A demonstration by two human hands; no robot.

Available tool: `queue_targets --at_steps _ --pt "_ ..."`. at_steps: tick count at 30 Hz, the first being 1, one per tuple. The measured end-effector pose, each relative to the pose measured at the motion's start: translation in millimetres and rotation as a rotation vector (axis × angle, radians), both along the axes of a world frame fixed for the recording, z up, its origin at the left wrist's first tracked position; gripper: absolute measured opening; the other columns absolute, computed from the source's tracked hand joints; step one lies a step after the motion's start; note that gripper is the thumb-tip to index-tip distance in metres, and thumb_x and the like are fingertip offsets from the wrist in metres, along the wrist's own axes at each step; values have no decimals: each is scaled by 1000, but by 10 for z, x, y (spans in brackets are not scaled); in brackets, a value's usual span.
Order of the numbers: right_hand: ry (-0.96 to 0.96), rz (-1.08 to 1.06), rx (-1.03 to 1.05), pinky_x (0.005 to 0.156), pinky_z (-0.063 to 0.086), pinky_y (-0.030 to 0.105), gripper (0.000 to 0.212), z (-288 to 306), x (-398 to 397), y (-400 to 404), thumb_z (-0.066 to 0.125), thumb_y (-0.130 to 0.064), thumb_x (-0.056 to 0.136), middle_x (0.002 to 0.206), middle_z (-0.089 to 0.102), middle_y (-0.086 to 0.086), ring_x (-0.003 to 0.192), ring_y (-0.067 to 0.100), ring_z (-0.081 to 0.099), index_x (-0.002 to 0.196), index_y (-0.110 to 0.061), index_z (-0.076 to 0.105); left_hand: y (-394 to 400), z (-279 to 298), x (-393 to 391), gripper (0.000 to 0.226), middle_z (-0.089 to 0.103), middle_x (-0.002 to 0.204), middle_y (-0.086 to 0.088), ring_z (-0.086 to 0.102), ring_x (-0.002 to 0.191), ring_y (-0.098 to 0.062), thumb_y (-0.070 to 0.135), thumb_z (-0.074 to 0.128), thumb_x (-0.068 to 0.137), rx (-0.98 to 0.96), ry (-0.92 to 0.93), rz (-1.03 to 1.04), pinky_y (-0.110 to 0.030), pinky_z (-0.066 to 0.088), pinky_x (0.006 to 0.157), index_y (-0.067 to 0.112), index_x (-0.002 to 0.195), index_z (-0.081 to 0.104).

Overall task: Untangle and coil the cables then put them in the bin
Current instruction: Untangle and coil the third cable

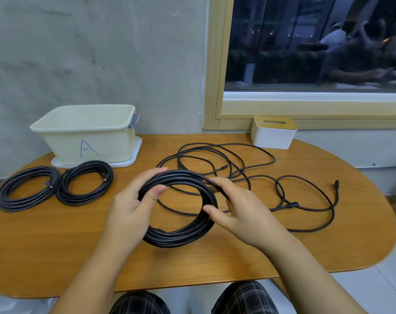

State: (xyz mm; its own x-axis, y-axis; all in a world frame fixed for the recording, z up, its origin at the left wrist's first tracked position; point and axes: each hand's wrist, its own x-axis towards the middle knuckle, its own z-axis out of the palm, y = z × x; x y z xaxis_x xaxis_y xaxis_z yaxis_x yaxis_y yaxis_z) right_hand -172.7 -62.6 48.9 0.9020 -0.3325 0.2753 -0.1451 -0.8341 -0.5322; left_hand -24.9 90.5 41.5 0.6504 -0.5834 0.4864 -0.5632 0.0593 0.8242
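Both hands hold a coil of black cable (181, 234) just above the middle of the wooden table (56, 257). My left hand (133, 207) grips the coil's left side, thumb inside the ring. My right hand (240, 209) grips its right side. Behind and to the right, a loose black cable (256, 177) sprawls in tangled loops, its plug ends lying at the right. Two finished black coils (25, 191) (85, 182) lie side by side at the left. The cream bin (88, 130), marked with a blue "A", stands at the back left, and nothing shows inside it.
The bin rests on a white lid or tray (133, 158). A white box with a wooden top (274, 132) stands at the back right under the window frame. A grey wall runs behind the table. My knees show below the near table edge.
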Motion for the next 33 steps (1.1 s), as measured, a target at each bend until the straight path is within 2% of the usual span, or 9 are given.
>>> queue_targets --at_steps 4,8,11,18,21,24,28,30,33 --pt "-57 40 124 76 48 21 43 -33 46 63 49 -38 95 103 60 -22 90 -2 57 135 -36 36 2 -13 -14 38 58 63 21 56 62 2 80 45 72 -58 9 -15 -11 44 68 61 103 58" --pt "-117 70 206 74 50 41 39 -89 59 112 50 -38 94 91 63 -7 82 13 60 131 -39 37 32 -2 -27 19 54 55 16 44 45 -2 64 52 82 -144 71 21 -16 41 49 61 100 59" --pt "-148 67 241 73 49 41 37 -109 83 165 51 -34 95 87 60 -2 78 17 58 121 -54 35 26 -6 -31 17 43 51 3 35 41 -8 57 56 81 -237 206 55 -23 35 40 58 96 62" --pt "-150 44 187 66 47 42 33 -111 130 205 39 -32 99 79 56 -1 69 15 53 125 -49 30 8 -81 24 26 50 58 6 45 45 -8 60 55 80 -171 292 15 -27 51 51 51 104 63" --pt "-83 27 124 64 47 38 37 -90 128 166 36 -33 99 78 55 -5 68 13 52 136 -34 29 59 -78 73 29 59 66 7 56 53 -11 38 52 83 -44 215 11 -24 52 62 36 112 58" --pt "-12 42 -37 55 41 22 37 -32 124 144 36 -32 100 72 50 -13 66 8 52 134 -39 25 92 -37 83 40 64 78 13 57 57 -11 28 60 83 75 100 -81 -17 50 63 53 113 57" --pt "63 89 -200 58 41 17 39 50 130 221 38 -30 100 89 51 -19 69 8 53 135 -39 26 77 31 86 47 61 103 32 59 81 8 57 63 79 216 -141 -199 -6 42 73 65 121 43" --pt "69 112 -234 66 47 25 39 84 128 244 37 -30 100 105 56 -14 76 12 57 137 -38 27 63 59 71 53 52 116 43 53 105 14 68 57 73 277 -211 -235 -2 36 86 67 123 40" --pt "65 124 -303 66 50 35 35 90 144 241 36 -30 100 106 57 -10 78 16 58 135 -33 32 25 55 29 54 45 120 48 47 113 18 67 55 71 321 -247 -269 -1 33 89 69 122 37"
